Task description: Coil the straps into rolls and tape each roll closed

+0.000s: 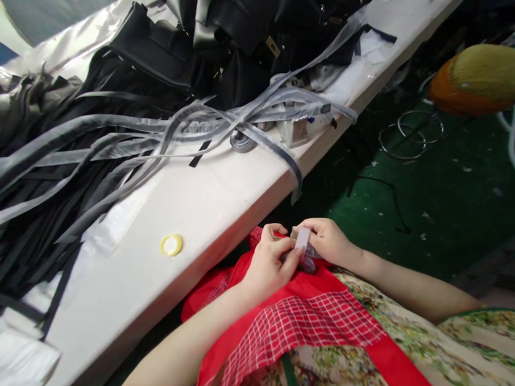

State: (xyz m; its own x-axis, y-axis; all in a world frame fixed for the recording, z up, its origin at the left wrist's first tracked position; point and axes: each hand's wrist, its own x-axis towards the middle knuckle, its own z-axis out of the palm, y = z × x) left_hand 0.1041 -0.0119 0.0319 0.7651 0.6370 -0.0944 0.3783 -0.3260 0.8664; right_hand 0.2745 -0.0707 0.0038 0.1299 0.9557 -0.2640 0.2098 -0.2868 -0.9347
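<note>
Both my hands meet over my lap, below the edge of the white table [224, 206]. My left hand [269, 261] and my right hand [328, 238] pinch a small pale strip [302, 237] between their fingertips. Their fingers are curled closed around it. Under the hands lies my red checked apron [297, 322]. A small dark piece shows just below the strip, too hidden to name.
A heap of grey and black straps [89, 160] covers the table's left. Black bags [242, 40] pile at the back. A yellow tape roll [171, 244] lies near the table's front edge. Metal rings [408, 132] rest on the green floor [445, 196] to the right.
</note>
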